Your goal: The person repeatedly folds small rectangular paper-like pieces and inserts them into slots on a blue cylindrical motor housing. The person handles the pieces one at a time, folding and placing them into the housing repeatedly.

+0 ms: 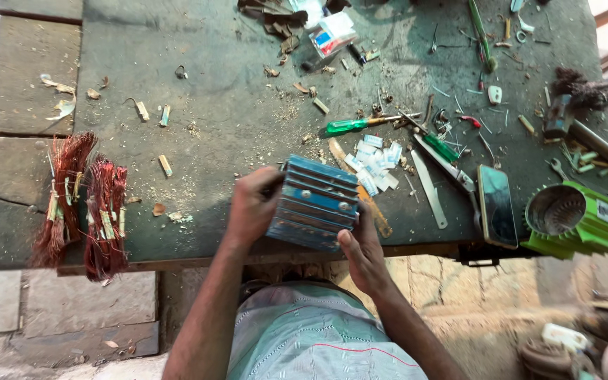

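Both hands grip a blue finned motor housing (314, 203) at the near edge of the bench (198, 119), just in front of the person's body. The left hand (251, 207) clasps its left end, fingers curled round it; the right hand (362, 255) holds the lower right corner, thumb pressed on the fins. The step in hand looks like positioning or turning the housing for inspection, with both hands closed on it and no tool held. A next move would likely call for setting it steady on the bench and freeing one hand, since the green-handled screwdriver (350, 126) and the pliers (436, 146) lie just beyond. The housing lies on its side, its ribs running left to right and tilted slightly down to the right; that seems its long axis, with the finned face up toward the camera. Two copper coil bundles (82, 204) sit well apart on the left.
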